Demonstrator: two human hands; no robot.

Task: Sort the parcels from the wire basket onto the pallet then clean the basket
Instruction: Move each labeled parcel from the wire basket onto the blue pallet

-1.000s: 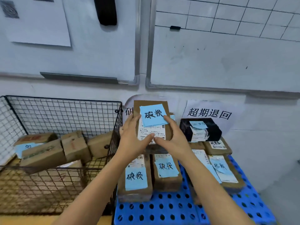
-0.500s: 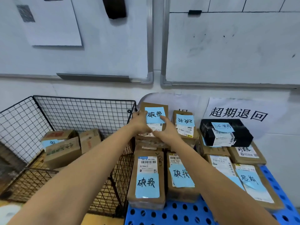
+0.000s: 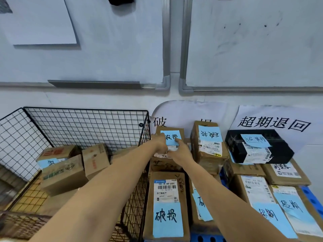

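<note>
Cardboard parcel (image 3: 172, 137), blue note; both hands (image 3: 161, 142) (image 3: 180, 151) pressing.

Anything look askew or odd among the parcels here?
Yes. The brown parcel at the back of the pallet has its blue note upside down, unlike its neighbours. Boxes in the wire basket lie tilted and jumbled.

A second earlier both hands held the parcel (image 3: 170, 137) with the blue note up in the air, in front of the wall sign. Since then the arms stretched out and carried it to the pallet's far left corner, where it lay on top of another box by the basket's wire wall. The left hand (image 3: 160, 143) and right hand (image 3: 180, 151) stayed pressed on its top.
</note>
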